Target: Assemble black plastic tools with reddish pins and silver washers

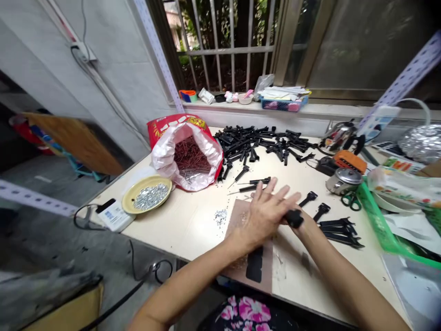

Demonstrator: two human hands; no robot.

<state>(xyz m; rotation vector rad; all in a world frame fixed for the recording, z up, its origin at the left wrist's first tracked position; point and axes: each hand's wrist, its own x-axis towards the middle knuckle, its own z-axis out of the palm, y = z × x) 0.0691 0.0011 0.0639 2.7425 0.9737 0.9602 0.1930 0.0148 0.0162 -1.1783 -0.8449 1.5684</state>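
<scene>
My left hand (267,211) lies over my right hand at the middle of the table, fingers stretched out and spread. Under it, my right hand is almost hidden; a black plastic part (294,218) sticks out from it, so the right hand appears closed on that part. Both hands rest above a brown cardboard sheet (257,266). A row of finished black parts (339,230) lies just right of the hands. Two more black parts (313,204) lie beyond them.
A heap of black plastic parts (258,140) covers the far table. A pink bag of reddish nails (189,158) and a yellow dish of silver bits (148,195) stand at left. Scissors (349,200), a metal tin (342,180) and a green basket (379,220) sit at right.
</scene>
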